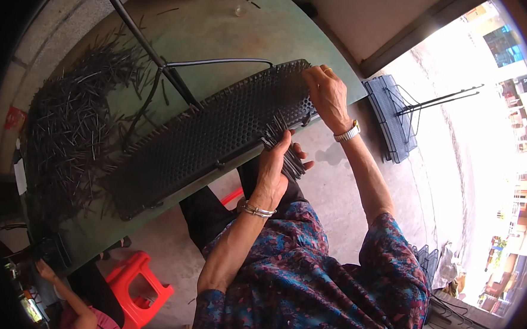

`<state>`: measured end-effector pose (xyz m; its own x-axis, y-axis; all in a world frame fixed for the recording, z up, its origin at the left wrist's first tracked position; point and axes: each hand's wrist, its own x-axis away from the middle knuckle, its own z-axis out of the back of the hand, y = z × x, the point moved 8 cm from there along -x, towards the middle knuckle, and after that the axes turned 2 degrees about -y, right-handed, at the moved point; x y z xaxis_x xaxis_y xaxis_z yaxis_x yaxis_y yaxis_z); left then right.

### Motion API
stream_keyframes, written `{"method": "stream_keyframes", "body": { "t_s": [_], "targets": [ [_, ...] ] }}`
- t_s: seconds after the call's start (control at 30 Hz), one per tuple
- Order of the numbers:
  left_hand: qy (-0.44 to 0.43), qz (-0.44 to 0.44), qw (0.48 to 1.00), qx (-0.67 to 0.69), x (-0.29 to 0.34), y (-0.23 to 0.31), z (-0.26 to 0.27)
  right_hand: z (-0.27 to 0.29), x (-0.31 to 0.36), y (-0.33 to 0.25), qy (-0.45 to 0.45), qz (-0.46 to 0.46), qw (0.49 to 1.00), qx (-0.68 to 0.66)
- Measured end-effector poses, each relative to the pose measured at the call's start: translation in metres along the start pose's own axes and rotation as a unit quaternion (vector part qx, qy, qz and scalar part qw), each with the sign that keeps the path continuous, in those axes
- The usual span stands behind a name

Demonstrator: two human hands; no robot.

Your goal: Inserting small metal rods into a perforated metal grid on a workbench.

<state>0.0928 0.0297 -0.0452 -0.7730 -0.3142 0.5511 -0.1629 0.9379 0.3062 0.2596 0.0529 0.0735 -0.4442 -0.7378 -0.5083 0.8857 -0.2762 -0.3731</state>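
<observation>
A long black perforated metal panel (211, 137) with a rim and a black rod frame (181, 84) lies slantwise along the table's near edge. In my left hand (273, 168) is a bundle of thin dark strips (292, 165), gripped under the thumb just off the panel's near edge. At the panel's right end, my right hand (327, 93) has its fingers bent and pressed together against the corner. What those fingers pinch, if anything, is too small to make out.
A big pile of the same strips (68, 130) covers the left of the green table (300, 32). Another such panel (391, 117) stands on the floor at right. At lower left are a red plastic stool (141, 289) and another person's arm (66, 288).
</observation>
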Motion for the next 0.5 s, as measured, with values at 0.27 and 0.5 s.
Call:
{"method": "stream_keyframes", "body": {
  "t_s": [0.27,0.5],
  "targets": [
    [-0.01,-0.013,0.999,-0.032,0.001,0.003,-0.003,0.007,0.007,0.005,0.029,-0.04,0.999,-0.004],
    [-0.02,-0.034,0.998,-0.054,-0.001,0.007,-0.004,0.011,0.012,0.003,0.052,-0.01,0.998,0.039]
  ]
}}
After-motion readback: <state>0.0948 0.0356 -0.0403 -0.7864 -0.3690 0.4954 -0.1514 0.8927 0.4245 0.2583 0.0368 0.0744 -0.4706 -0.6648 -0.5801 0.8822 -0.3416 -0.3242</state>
